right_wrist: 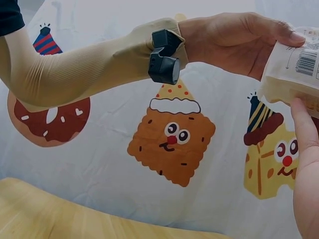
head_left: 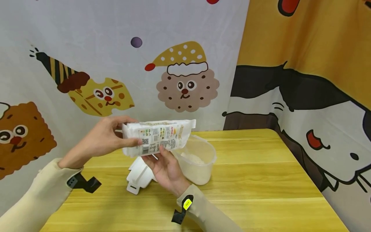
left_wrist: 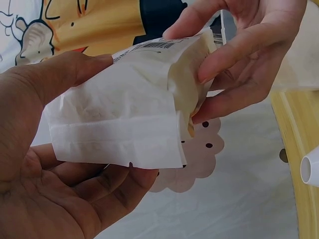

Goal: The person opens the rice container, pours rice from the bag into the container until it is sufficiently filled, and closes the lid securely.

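A white printed paper-like bag (head_left: 157, 137), with a barcode and green and orange print, is held sideways above the table. My left hand (head_left: 105, 135) grips its left end, thumb on the printed face and fingers behind, as the left wrist view also shows. From below, my right hand (head_left: 166, 172) pinches the bag near its middle, thumb on the front and fingers at its underside. The bag's right end overlaps the rim of a clear plastic container (head_left: 207, 154), which holds pale, whitish contents (head_left: 197, 172). Whatever is inside the bag is hidden.
A white plastic lid (head_left: 140, 175) with a slotted tab lies on the wooden table (head_left: 261, 180), left of the container and partly behind my right hand. A curtain (head_left: 185, 29) printed with cartoon figures hangs behind the table and along its right side.
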### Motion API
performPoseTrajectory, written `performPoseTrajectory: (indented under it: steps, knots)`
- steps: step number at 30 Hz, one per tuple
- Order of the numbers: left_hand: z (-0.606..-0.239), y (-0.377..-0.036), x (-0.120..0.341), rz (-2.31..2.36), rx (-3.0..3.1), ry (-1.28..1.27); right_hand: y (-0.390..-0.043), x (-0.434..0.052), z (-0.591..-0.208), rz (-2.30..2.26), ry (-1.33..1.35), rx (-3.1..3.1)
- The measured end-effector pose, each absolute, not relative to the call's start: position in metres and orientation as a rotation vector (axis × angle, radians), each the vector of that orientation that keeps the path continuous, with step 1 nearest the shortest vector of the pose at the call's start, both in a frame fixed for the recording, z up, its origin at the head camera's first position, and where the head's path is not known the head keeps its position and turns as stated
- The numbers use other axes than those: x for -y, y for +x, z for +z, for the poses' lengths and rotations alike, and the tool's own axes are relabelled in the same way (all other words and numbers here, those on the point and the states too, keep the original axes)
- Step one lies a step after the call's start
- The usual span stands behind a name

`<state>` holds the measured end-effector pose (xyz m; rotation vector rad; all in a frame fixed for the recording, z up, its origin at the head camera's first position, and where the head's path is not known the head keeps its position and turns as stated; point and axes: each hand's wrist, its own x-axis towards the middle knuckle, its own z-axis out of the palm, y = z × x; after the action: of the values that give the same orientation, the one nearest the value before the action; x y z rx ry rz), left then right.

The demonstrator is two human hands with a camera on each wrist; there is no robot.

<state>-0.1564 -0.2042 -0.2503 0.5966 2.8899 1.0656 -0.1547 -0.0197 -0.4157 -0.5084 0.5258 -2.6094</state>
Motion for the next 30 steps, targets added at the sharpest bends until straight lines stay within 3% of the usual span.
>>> performPoseTrajectory:
  steps: [30]
  knots:
    - [-0.2499,-0.1588,0.201,1.082,-2.905,0.609,-0.1531,0.0203,-0.4162,-2.618,-0.553,-0.494]
